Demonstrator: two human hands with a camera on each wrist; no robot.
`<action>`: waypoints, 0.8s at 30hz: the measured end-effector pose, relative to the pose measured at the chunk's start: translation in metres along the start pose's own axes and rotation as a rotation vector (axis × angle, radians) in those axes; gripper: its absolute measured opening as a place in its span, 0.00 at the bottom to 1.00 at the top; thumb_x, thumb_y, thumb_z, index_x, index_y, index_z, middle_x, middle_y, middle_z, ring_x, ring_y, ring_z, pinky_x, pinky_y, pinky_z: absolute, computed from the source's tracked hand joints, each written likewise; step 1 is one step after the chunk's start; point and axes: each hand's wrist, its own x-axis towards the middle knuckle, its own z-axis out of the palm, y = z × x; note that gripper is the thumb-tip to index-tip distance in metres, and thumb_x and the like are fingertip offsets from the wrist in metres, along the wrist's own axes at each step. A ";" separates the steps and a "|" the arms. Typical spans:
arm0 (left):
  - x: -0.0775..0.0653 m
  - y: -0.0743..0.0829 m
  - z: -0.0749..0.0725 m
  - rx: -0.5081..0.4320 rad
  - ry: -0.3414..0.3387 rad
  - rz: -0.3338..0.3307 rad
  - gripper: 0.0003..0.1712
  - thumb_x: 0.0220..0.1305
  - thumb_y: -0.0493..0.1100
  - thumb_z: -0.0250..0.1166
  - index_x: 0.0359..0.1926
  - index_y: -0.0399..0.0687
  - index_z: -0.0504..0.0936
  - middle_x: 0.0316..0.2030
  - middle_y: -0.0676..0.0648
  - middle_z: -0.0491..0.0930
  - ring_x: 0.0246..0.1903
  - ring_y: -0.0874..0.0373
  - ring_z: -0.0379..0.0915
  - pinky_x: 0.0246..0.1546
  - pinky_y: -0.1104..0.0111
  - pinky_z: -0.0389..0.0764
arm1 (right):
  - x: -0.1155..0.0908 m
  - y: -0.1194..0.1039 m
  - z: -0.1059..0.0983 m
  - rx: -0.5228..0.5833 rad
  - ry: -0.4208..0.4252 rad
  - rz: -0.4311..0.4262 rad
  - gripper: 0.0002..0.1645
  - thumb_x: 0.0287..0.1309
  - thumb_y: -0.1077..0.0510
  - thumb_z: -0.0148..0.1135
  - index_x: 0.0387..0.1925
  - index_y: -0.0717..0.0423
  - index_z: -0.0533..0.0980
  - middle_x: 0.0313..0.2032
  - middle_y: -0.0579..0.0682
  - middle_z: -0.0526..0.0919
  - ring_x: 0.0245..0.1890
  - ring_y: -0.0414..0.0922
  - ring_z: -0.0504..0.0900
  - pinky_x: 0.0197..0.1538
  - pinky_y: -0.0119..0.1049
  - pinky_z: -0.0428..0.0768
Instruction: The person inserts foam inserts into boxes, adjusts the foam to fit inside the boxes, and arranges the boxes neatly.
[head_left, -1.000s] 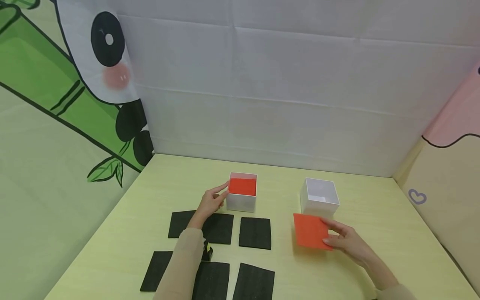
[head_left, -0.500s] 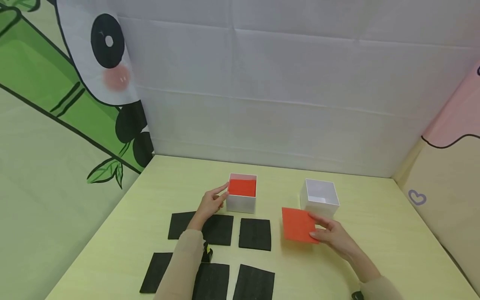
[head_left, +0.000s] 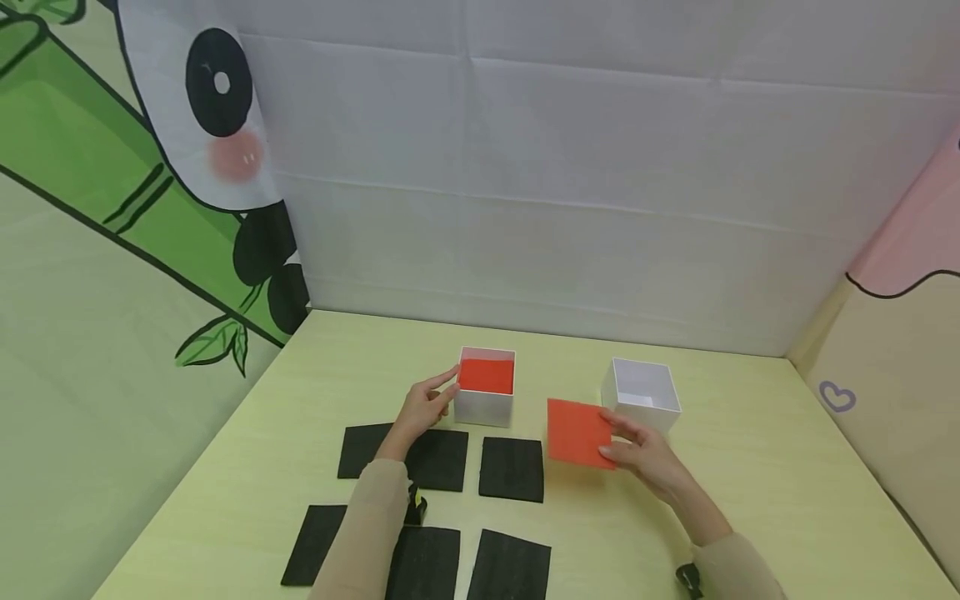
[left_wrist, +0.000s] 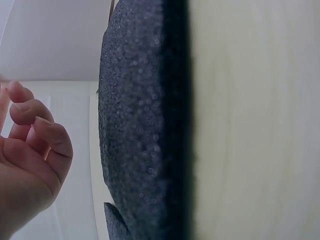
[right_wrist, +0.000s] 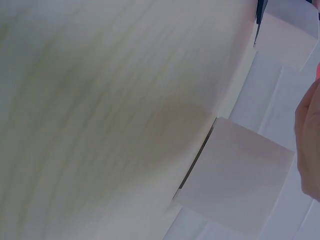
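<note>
In the head view my right hand (head_left: 651,457) pinches a thin orange square sheet (head_left: 576,431) by its right edge, thumb at the near side. The sheet is held above the table, between two white boxes. My left hand (head_left: 422,410) reaches to the left white box (head_left: 483,408), with index finger and thumb tips at its left wall; the left wrist view shows the other fingers of the left hand (left_wrist: 32,145) curled. Inside that box lies an orange square (head_left: 486,377). The right white box (head_left: 637,412) stands behind the right hand, its floor showing white.
Several black square pieces lie in two rows at the front left, among them one black piece (head_left: 512,469) and a nearer one (head_left: 510,567). The left forearm (head_left: 367,517) covers part of them. A white cloth wall (head_left: 540,183) closes the table's (head_left: 787,467) back.
My right hand has carried the orange sheet leftward and a little farther from me, toward the left box. The left hand and both boxes have stayed in place.
</note>
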 end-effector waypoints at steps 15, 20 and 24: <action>-0.005 0.000 -0.002 -0.043 -0.009 0.096 0.30 0.57 0.56 0.59 0.60 0.54 0.69 0.13 0.46 0.66 0.11 0.59 0.56 0.12 0.71 0.59 | 0.035 -0.015 0.021 0.027 0.087 0.000 0.36 0.54 0.71 0.55 0.64 0.66 0.54 0.53 0.65 0.62 0.38 0.41 0.75 0.41 0.31 0.75; -0.006 0.003 -0.002 -0.039 -0.007 0.070 0.28 0.59 0.53 0.59 0.60 0.55 0.69 0.13 0.47 0.66 0.11 0.60 0.56 0.13 0.72 0.59 | 0.048 -0.021 0.029 0.026 0.093 -0.030 0.36 0.54 0.71 0.54 0.64 0.67 0.53 0.55 0.67 0.61 0.38 0.40 0.75 0.41 0.30 0.75; -0.002 0.002 -0.002 -0.019 -0.002 0.006 0.27 0.60 0.50 0.58 0.61 0.54 0.68 0.14 0.46 0.66 0.12 0.59 0.56 0.14 0.73 0.59 | 0.061 -0.024 0.036 0.041 0.100 -0.047 0.36 0.54 0.73 0.53 0.64 0.66 0.54 0.56 0.67 0.61 0.36 0.39 0.76 0.40 0.30 0.75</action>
